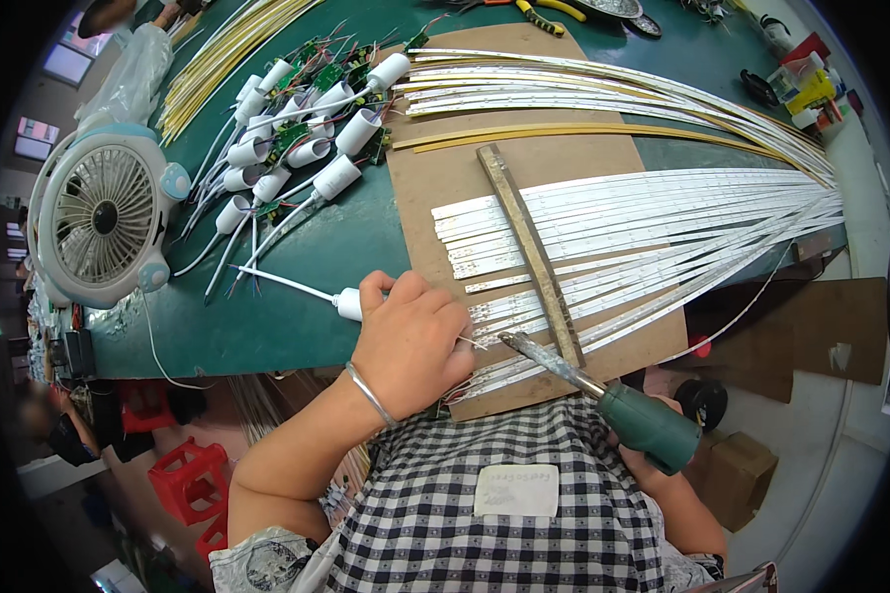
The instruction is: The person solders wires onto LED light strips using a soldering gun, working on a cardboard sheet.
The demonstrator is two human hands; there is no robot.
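My left hand (410, 341) is closed round a white plastic cap (347, 303) with a white cable (287, 284) trailing to the left. A thin wire (473, 342) sticks out past its fingers toward the ends of white LED strips (554, 222). My right hand (646, 470), mostly hidden, grips the green handle of a soldering iron (648, 427). The iron's metal tip points left, close to the strip ends and the wire; I cannot tell whether it touches. A narrow bar (534, 252) lies across the strips on a brown board (420, 212).
Several white caps (336, 178) with cables and green circuit boards are heaped at the back left, beside a fan (104, 217). More strips (524, 87) lie behind, with yellow ones (213, 74) farther left. Yellow-handled pliers (539, 18) rest at the far edge. Red stools (188, 482) stand below the table.
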